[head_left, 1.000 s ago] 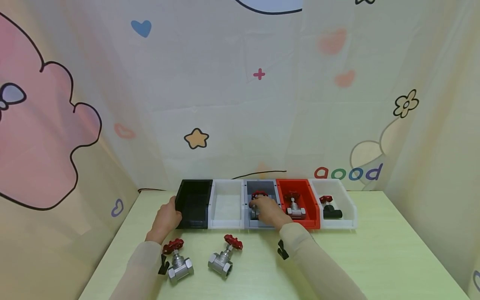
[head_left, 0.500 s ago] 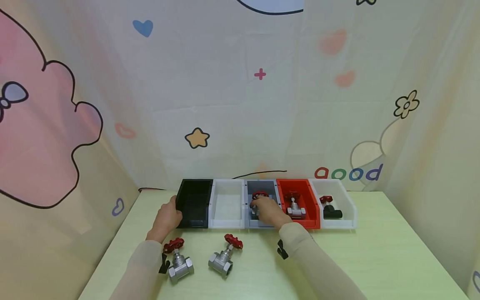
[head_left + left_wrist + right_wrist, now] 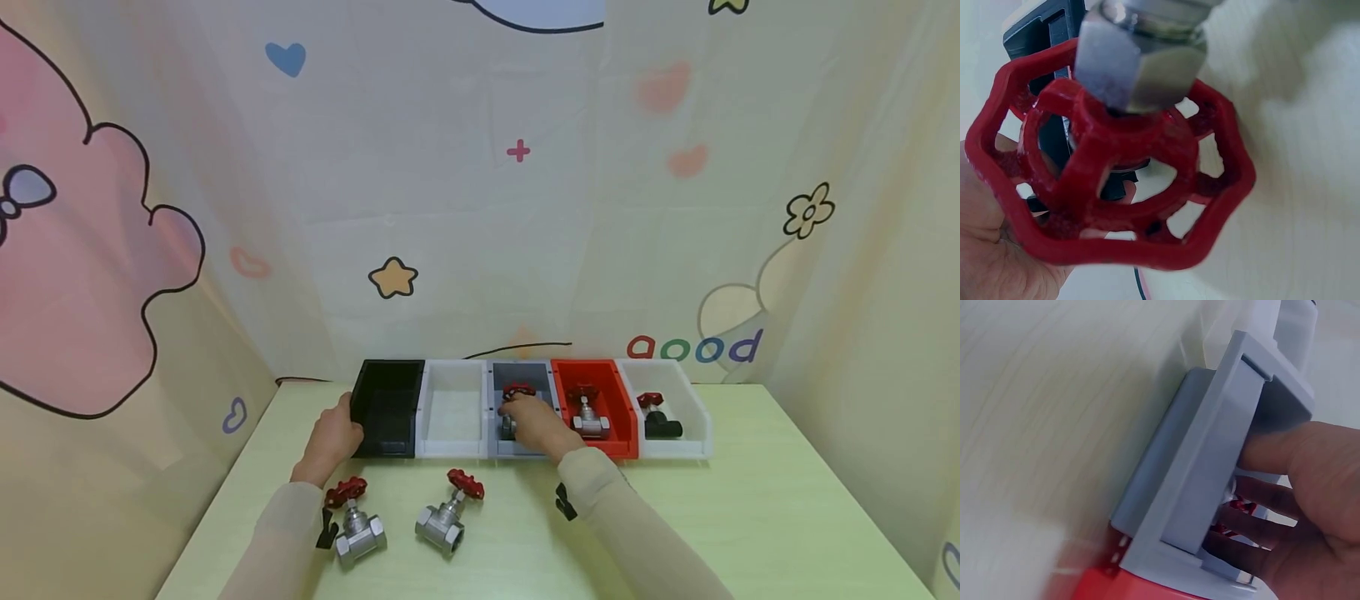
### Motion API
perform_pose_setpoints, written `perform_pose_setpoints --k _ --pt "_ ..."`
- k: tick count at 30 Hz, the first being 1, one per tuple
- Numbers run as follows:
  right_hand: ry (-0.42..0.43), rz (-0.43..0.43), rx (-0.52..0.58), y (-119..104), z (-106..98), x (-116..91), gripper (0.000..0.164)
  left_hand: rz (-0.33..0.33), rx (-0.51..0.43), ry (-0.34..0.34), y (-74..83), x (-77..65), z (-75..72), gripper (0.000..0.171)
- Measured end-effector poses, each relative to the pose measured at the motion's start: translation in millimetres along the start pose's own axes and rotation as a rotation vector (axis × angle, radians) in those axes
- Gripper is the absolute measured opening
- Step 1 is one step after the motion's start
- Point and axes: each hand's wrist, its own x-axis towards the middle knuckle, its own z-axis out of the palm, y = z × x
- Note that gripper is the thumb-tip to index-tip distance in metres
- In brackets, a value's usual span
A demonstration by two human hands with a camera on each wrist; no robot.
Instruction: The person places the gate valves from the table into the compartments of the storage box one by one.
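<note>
My left hand (image 3: 330, 437) holds the left side of a black bin (image 3: 387, 408), the leftmost in a row of joined bins. Inside the grey bin (image 3: 525, 372), my right hand (image 3: 536, 423) grips a gate valve whose red handwheel (image 3: 519, 390) shows above the fingers. Most of that valve's body is hidden by the hand; the right wrist view shows fingers (image 3: 1250, 525) curled around it over the bin's front. Two metal gate valves lie on the table: one (image 3: 360, 537) beside my left sleeve, its handwheel (image 3: 1210, 250) filling the left wrist view, another (image 3: 441, 525) farther right.
A white bin (image 3: 453, 450) stands between the black and grey ones. To the right, a red bin (image 3: 628, 442) holds a metal valve (image 3: 590, 423), and an end white bin (image 3: 699, 433) holds a black valve (image 3: 660, 425) with a red wheel. A patterned curtain (image 3: 450, 183) hangs behind.
</note>
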Motion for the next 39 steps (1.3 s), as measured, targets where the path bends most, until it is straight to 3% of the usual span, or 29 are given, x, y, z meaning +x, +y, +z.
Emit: perform_pose_setpoints --k 10,17,27,39 --pt "0.054 -0.068 -0.098 -5 -8 -7 0.038 -0.003 -0.001 -0.006 0.8 -1.0 -0.9 0.064" --pt "0.082 -0.06 -0.162 -6 -11 -9 0.043 0.003 0.0 -0.009 1.0 -1.2 -1.7 0.065" --pt "0.08 -0.009 -0.167 -7 -18 -16 0.051 0.003 0.001 -0.008 -0.5 -0.1 -0.7 0.065" --pt "0.126 -0.006 -0.149 -2 -30 -25 0.056 0.002 0.002 -0.018 -0.6 -0.5 -0.8 0.066"
